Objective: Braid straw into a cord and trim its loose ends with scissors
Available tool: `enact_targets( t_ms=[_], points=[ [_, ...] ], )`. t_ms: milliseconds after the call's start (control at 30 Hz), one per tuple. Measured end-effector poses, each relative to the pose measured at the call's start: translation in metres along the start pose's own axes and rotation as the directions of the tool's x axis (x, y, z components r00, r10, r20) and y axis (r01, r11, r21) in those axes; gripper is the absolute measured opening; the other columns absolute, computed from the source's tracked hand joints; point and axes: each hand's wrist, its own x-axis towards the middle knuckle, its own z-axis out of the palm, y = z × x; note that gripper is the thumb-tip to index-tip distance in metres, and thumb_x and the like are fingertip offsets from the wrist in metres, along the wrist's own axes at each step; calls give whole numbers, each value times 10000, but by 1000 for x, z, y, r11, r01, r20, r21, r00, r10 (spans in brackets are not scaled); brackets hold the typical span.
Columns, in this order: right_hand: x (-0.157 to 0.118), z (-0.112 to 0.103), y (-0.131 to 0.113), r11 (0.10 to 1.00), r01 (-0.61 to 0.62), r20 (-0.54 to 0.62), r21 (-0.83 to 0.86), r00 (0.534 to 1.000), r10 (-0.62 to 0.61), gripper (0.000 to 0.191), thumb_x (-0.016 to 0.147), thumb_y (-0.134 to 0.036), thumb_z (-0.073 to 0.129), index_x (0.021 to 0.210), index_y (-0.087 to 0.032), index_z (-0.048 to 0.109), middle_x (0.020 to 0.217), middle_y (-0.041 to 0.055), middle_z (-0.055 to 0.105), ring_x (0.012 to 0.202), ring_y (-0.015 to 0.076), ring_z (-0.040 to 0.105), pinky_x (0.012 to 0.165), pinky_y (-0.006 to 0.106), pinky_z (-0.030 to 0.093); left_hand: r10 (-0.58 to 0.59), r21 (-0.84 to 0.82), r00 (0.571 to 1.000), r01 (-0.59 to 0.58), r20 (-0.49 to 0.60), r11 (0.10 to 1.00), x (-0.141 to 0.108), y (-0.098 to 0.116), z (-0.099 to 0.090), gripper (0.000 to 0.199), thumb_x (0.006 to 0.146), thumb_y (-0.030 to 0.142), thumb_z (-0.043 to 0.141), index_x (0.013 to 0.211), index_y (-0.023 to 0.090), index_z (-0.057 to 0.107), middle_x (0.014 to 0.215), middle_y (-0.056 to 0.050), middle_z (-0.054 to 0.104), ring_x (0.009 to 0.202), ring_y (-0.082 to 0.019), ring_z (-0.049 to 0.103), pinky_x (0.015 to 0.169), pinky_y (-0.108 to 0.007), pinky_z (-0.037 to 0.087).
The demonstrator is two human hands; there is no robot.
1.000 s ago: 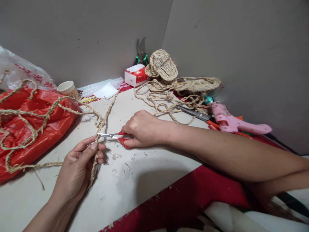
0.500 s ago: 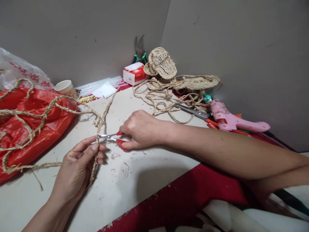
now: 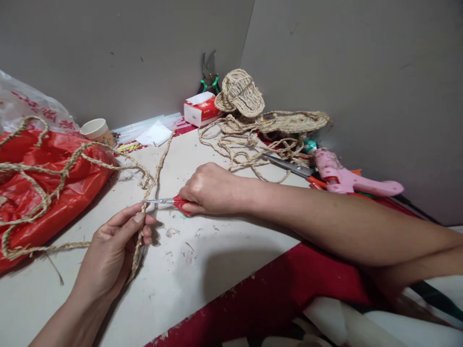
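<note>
Between thumb and fingers, my left hand (image 3: 117, 236) pinches a braided straw rope (image 3: 136, 255). My right hand (image 3: 208, 189) is closed around the red handles of a pair of scissors (image 3: 164, 201). The scissor blades are nearly together and lie across the rope just above my left fingertips. I cannot tell whether the rope is cut through there. Above the blades the rope runs up over the white table, and more of it loops left across a red plastic bag (image 3: 97, 178).
Behind my right hand lie loose rope coils (image 3: 246, 149), woven straw pieces (image 3: 243, 94), large shears (image 3: 289, 166) and a pink glue gun (image 3: 340, 173). Along the wall are a paper cup (image 3: 97, 131), a tissue pack (image 3: 202, 110), clear sticks (image 3: 148, 126) and green-handled pruners (image 3: 210, 72).
The scissors have gone from open to nearly closed across the rope as the fingers of my right hand drew together. My left hand keeps its pinch in almost the same place.
</note>
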Motion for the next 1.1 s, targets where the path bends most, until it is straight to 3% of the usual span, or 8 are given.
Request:
enact_targets(
  t_ms=[233,567,733,933,1100],
  points=[
    [-2,-3,-5,999,-36,-21,8,999,36,409,832,-487,471,780,-158,708,668,78,688,543,150,511,550,301,191,7,-2,1000,-7,7,1000,0,-3,0,349,587,165,861,911,128,737,701,-93,719,535,-113,588,526,-191,505],
    [0,-6,-6,999,-38,59,34,998,36,349,861,-419,497,772,-173,728,693,75,704,539,130,488,546,295,182,-22,6,1000,22,-21,1000,1,0,2,345,525,157,884,838,127,743,681,-90,716,516,-108,581,501,-175,497],
    [-1,-4,-1,998,-11,9,63,1000,10,348,884,-378,465,760,-178,721,674,57,691,525,115,433,549,290,176,-32,-4,999,32,-12,999,-1,2,2,358,536,162,877,870,137,752,687,-76,707,516,-98,565,498,-171,492],
    [0,-1,4,979,-106,-79,172,990,121,360,814,-435,493,674,-167,688,578,29,631,480,96,327,539,286,175,-43,-38,999,42,-19,998,-1,4,2,370,567,156,853,918,122,742,681,-68,685,535,-104,563,513,-179,492],
    [0,0,3,981,-94,-54,168,993,104,379,783,-484,498,670,-170,676,574,33,626,483,105,339,530,282,184,-20,-36,1000,20,12,999,-1,4,0,294,638,162,801,924,147,733,670,-55,656,535,-115,545,516,-213,489]
  ],
)
